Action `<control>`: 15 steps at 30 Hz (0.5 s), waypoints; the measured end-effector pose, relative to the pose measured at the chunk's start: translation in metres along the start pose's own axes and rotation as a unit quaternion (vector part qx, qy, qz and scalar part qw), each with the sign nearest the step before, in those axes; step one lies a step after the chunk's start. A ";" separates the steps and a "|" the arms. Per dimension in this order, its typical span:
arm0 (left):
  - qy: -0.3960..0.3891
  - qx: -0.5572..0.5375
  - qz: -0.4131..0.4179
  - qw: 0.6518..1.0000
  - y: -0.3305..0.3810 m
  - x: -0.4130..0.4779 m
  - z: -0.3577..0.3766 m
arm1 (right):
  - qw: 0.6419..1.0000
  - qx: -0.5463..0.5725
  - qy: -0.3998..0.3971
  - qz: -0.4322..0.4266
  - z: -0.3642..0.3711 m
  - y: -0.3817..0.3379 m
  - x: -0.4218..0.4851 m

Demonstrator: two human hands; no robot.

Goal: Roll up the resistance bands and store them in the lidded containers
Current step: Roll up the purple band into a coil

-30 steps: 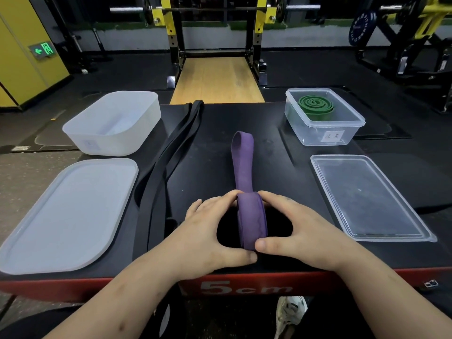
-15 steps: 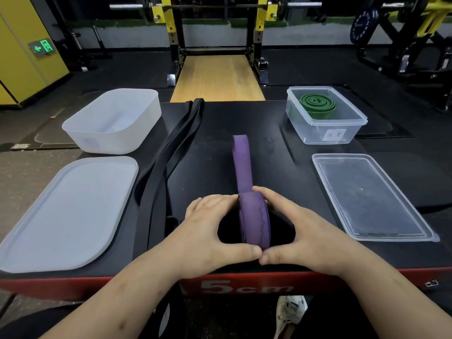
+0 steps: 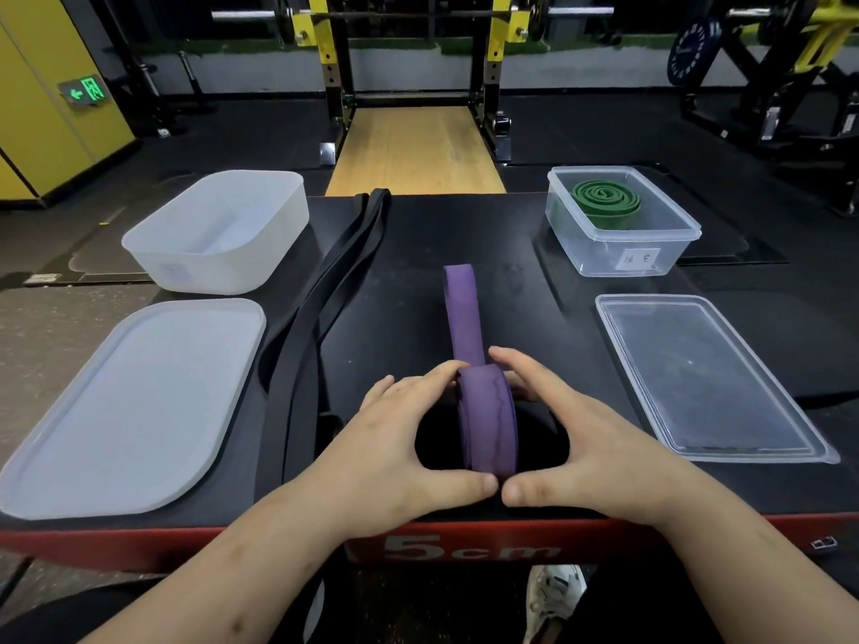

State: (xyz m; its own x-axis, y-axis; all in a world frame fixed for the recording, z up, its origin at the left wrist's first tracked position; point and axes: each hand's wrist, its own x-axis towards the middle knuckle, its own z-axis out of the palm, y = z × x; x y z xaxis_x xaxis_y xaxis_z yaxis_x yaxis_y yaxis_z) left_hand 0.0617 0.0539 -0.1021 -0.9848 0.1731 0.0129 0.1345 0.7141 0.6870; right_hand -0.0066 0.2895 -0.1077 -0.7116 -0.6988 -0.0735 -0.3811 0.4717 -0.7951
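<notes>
A purple resistance band (image 3: 485,416) stands on edge as a thick roll near the front of the black platform, its loose tail running away from me. My left hand (image 3: 399,448) grips the roll from the left and my right hand (image 3: 590,448) from the right, thumbs meeting at its near side. A long black band (image 3: 320,299) lies unrolled left of centre. A rolled green band (image 3: 604,202) sits inside the clear container (image 3: 623,253) at the back right. The clear lid (image 3: 706,378) lies in front of that container.
A frosted white container (image 3: 218,234) stands at the back left, with its white lid (image 3: 125,406) lying flat in front of it. The black platform (image 3: 548,295) has a red front edge marked 5cm. A squat rack and wooden floor strip lie beyond. A shoe shows below.
The roll has grown and advanced a little along the band, and the loose purple tail is shorter. My thumbs have come together at the roll's near side.
</notes>
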 end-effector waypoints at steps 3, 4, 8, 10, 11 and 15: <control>0.001 -0.011 0.002 1.000 0.000 -0.002 0.000 | 1.000 -0.016 0.004 0.000 0.001 0.000 0.000; -0.002 -0.014 0.004 1.000 0.000 -0.002 0.000 | 1.000 -0.017 0.006 -0.002 0.001 -0.002 0.000; -0.019 -0.022 0.008 1.000 -0.002 -0.002 0.000 | 1.000 -0.015 0.018 0.005 0.000 -0.001 0.003; -0.024 -0.017 -0.003 1.000 -0.002 -0.003 0.000 | 0.999 -0.007 0.025 0.019 -0.001 0.000 0.004; -0.026 -0.011 -0.006 1.000 -0.001 -0.004 0.000 | 0.999 -0.004 0.026 0.023 0.000 0.001 0.005; -0.007 0.005 -0.012 1.000 -0.001 0.000 0.000 | 0.999 0.008 0.032 0.020 0.002 0.001 0.004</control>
State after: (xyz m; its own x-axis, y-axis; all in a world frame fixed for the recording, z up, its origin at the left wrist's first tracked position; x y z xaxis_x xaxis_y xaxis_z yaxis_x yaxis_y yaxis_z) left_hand 0.0611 0.0533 -0.1027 -0.9861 0.1654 -0.0143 0.1116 0.7243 0.6804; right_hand -0.0083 0.2860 -0.1101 -0.7625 -0.6436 -0.0664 -0.3427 0.4888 -0.8023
